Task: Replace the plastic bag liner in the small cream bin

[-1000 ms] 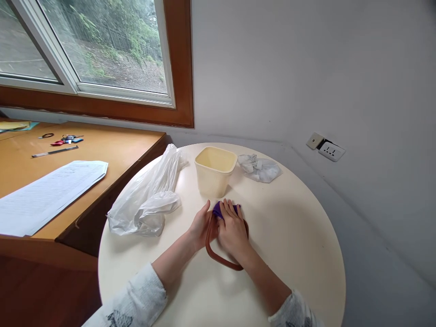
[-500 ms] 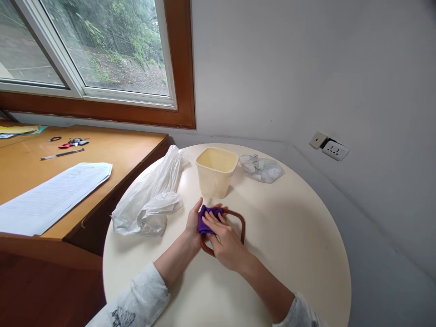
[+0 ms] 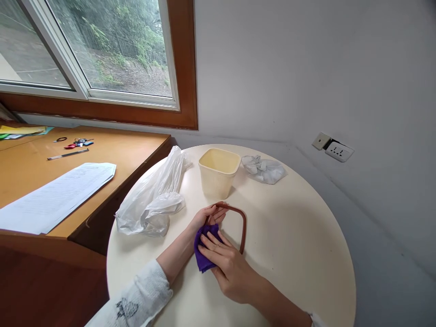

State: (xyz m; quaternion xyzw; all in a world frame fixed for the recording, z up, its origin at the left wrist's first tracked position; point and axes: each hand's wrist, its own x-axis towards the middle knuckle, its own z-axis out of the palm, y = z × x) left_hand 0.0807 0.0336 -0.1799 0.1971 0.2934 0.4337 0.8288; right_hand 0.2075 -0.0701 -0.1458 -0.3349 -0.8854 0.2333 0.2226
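A brown, rounded-square frame [image 3: 244, 227], open in the middle, is held just over the round table. My left hand [image 3: 207, 217] grips its far left corner, thumb on top and fingers beneath. My right hand [image 3: 226, 261] presses a folded purple cloth [image 3: 205, 259] onto the frame's near left side, fingers laid over the cloth. The cloth and hand hide that side of the frame. Just beyond the hands stands a cream plastic bin [image 3: 218, 179], upright, with nothing visible inside.
A crumpled white plastic bag [image 3: 150, 204] lies left on the round table [image 3: 299, 254]; a smaller knotted bag [image 3: 264, 169] lies behind right. The wooden desk [image 3: 136, 154] at left bears papers [image 3: 64, 195], a pen [image 3: 68, 154] and keys [image 3: 80, 143]. A socket [image 3: 339, 151] is on the wall.
My right hand has slid the purple cloth toward me along the frame's left side. The left hand's grip now shows at the far corner. The view has shifted slightly.
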